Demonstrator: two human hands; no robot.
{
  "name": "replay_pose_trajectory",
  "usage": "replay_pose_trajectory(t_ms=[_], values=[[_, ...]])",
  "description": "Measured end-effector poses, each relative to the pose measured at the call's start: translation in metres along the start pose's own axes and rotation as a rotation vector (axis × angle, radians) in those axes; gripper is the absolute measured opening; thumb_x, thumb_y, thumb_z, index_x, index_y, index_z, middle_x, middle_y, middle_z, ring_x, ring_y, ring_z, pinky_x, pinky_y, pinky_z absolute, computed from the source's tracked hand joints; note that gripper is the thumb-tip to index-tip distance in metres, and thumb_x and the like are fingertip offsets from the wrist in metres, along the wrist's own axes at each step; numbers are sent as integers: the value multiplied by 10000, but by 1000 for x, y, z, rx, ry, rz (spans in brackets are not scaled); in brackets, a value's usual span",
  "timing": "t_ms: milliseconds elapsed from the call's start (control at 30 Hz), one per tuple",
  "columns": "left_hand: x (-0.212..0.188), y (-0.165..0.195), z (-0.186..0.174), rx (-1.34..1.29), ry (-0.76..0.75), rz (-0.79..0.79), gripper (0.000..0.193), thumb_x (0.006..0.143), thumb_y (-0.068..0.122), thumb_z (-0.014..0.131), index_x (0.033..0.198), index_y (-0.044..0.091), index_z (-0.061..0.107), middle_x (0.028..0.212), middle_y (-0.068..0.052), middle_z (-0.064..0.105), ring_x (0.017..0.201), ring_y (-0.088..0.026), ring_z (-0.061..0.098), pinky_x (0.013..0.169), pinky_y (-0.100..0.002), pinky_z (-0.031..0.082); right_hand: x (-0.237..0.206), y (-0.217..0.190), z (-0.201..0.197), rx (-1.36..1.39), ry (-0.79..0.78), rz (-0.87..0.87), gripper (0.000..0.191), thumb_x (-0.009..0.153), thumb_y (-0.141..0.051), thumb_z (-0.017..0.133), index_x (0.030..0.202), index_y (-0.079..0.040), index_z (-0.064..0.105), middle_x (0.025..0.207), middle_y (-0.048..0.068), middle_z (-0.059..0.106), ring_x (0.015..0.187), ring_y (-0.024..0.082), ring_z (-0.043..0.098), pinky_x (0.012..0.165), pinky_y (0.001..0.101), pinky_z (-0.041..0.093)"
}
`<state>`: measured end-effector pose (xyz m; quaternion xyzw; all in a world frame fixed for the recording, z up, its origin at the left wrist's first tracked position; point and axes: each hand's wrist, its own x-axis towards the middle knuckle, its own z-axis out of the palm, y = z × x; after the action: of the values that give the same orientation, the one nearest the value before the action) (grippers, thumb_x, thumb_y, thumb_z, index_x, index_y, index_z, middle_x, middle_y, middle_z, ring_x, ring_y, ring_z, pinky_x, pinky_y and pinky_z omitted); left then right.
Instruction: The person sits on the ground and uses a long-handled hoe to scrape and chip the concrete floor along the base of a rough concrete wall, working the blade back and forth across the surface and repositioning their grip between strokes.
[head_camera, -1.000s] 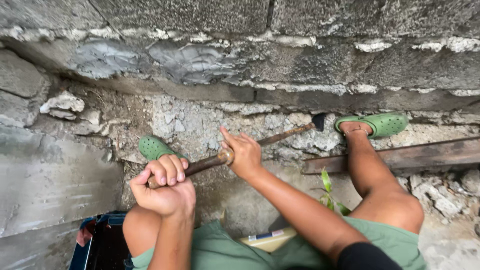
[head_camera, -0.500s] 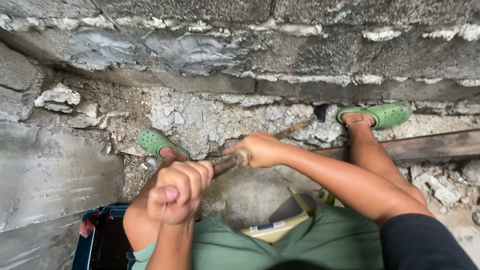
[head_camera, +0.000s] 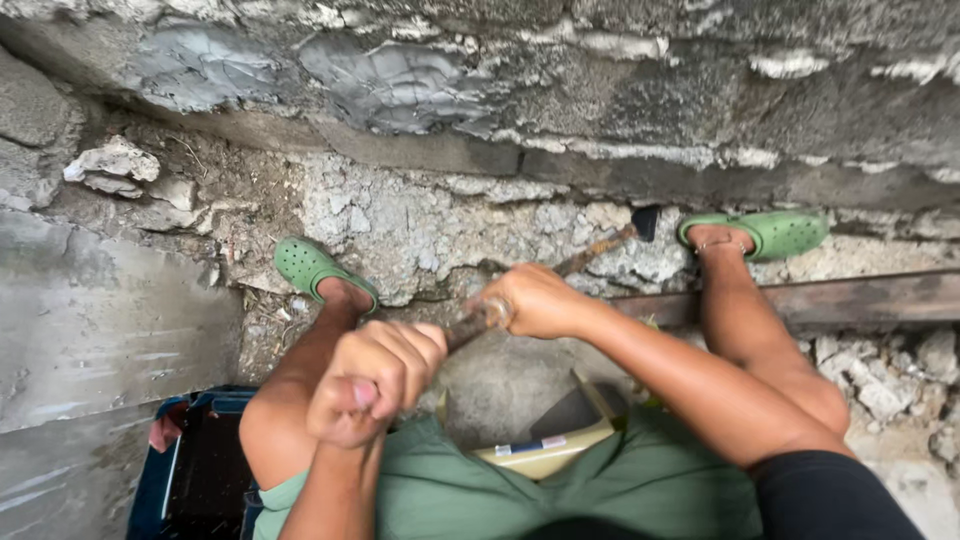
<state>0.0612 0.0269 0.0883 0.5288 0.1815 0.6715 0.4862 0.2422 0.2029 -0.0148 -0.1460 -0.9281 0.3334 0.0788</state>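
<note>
With both fists clenched round the one shaft, the person has the long-handled hammer (head_camera: 560, 275) held like a pick: the left hand (head_camera: 375, 385) wraps the near end of the wooden handle close to the body, and the right hand (head_camera: 535, 300) grips it further up, about midway. From there the handle runs up and to the right, and its small dark head (head_camera: 646, 222) sits against the crumbling mortar (head_camera: 420, 225) at the foot of the block wall (head_camera: 560, 110), just beside the right green clog (head_camera: 770, 232).

I would judge the tool stiff and top-heavy, the weight out at the metal end. The shaft looks worn and dusty, so it could slip in a sweaty palm. Two spaced hands, as here, seem the sound way to hold it: one near the butt for leverage, one forward to steer.

The left green clog (head_camera: 305, 265) is planted on the rubble on the other side. A dark timber plank (head_camera: 860, 300) lies along the ground under the right leg. Loose stone chips (head_camera: 885, 385) lie to the right, a dark blue crate (head_camera: 200, 470) stands at the lower left, and a pale yellow container (head_camera: 545, 450) rests between the knees.
</note>
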Motion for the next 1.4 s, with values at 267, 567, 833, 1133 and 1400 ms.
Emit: replay_pose_trajectory(t_ms=[267, 567, 833, 1133, 1400], values=[[-3, -12, 10, -63, 229, 109, 386, 853, 315, 485, 539, 144, 341, 493, -51, 414, 475, -216, 340, 624, -405, 358, 12, -3, -15, 32, -220, 56, 111, 727, -141, 718, 834, -121, 739, 684, 106, 691, 646, 328, 673, 600, 473, 499], [-16, -25, 2, -139, 578, 216, 350, 914, 315, 419, 619, 142, 346, 540, -30, 372, 515, -204, 359, 699, -406, 382, 19, -26, 66, -62, 906, 147, 381, 737, -126, 756, 1113, -191, 749, 758, 58, 705, 738, 280, 694, 724, 427, 517], [-7, -2, -2, -9, -72, -4, 378, 816, 332, 495, 515, 144, 362, 474, -56, 472, 447, -229, 379, 619, -404, 359, 13, 3, -16, 32, -413, 8, 248, 766, -135, 743, 989, -214, 814, 752, 115, 725, 661, 330, 670, 610, 454, 499], [-20, -21, -3, -133, 523, 180, 378, 880, 337, 466, 582, 158, 318, 507, -24, 378, 459, -185, 341, 655, -389, 373, 19, 3, 24, 14, 44, 66, 309, 668, -112, 754, 968, -175, 789, 794, 101, 738, 714, 320, 700, 644, 456, 518], [-27, -24, -35, -223, 750, 190, 349, 897, 345, 449, 626, 152, 343, 507, -19, 343, 509, -178, 327, 729, -381, 352, 44, -20, 81, -90, 772, 144, 310, 715, -112, 779, 1014, -195, 771, 782, 43, 743, 755, 256, 700, 720, 416, 471]])
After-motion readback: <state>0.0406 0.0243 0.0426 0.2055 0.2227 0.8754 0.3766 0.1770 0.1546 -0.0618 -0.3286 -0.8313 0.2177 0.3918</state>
